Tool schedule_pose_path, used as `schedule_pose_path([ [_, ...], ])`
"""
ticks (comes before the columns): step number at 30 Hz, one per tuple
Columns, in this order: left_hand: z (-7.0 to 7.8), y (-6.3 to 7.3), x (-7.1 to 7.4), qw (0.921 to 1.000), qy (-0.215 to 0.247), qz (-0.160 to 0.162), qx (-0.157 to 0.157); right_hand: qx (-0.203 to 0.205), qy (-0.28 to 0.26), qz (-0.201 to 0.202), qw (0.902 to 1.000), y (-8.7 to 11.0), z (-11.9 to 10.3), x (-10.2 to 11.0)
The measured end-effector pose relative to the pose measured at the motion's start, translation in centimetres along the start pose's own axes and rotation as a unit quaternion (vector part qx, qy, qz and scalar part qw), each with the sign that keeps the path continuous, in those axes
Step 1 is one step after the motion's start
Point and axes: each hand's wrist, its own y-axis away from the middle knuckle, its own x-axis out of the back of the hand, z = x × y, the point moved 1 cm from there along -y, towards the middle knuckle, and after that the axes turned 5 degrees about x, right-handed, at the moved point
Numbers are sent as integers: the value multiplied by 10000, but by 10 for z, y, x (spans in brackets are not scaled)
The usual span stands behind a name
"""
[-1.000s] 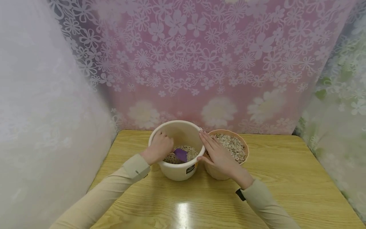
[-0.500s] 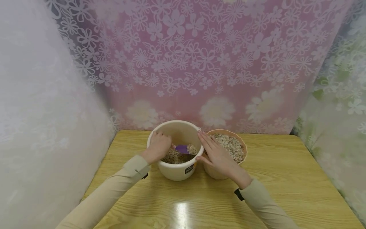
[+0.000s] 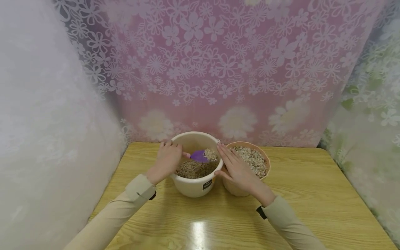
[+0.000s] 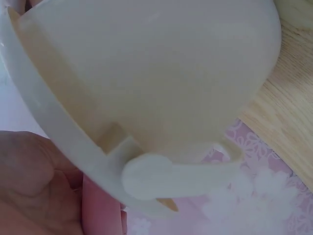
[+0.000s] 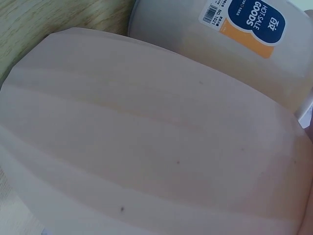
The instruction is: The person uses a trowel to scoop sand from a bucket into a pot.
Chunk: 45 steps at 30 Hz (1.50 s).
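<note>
My left hand [image 3: 167, 158] grips the pink handle [image 4: 100, 205] of a small trowel with a purple blade [image 3: 198, 156]. The blade sits just below rim level within the white bucket [image 3: 191, 187], carrying a heap of pale, grainy material [image 3: 210, 155]. More of this loose material [image 3: 193, 169] covers the bucket's bottom. Resting on the bucket's right rim is my right hand [image 3: 240, 172], fingers straight and thumb spread. It partly covers a peach-coloured pot [image 3: 269, 166] filled with similar light grains [image 3: 254, 160].
Bucket and pot stand side by side on a wood-grain table [image 3: 300, 201]. A white pivoting handle [image 4: 186, 178] hangs from the bucket's rim, and a label [image 5: 257, 22] is on its wall. A pink flowered curtain [image 3: 200, 69] hangs behind the table.
The trowel's blade has risen off the material in the bucket and now carries a heap. My left hand has moved slightly left and up. The right hand stays on the rim.
</note>
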Motion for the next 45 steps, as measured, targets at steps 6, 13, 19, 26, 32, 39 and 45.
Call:
schedule_pose_path([
  [6,-8,9,4,9992,318,224,81,9,2,23,10000,1,0,0],
  [13,-20,25,10,9946,506,827,374,6,60,30,10000,1,0,0],
  [19,-31,37,15,9896,769,1159,362,15,213,52,9998,1,2,0],
  [26,-39,49,15,9867,863,1347,294,41,228,-20,9997,-1,2,1],
  [32,-41,51,17,9853,842,1461,287,58,187,3,9998,-5,4,3],
  [39,-42,52,18,9870,689,1417,319,101,90,262,9996,9,7,14],
  [45,-45,54,17,9867,769,1377,384,-238,355,646,9970,38,29,31],
])
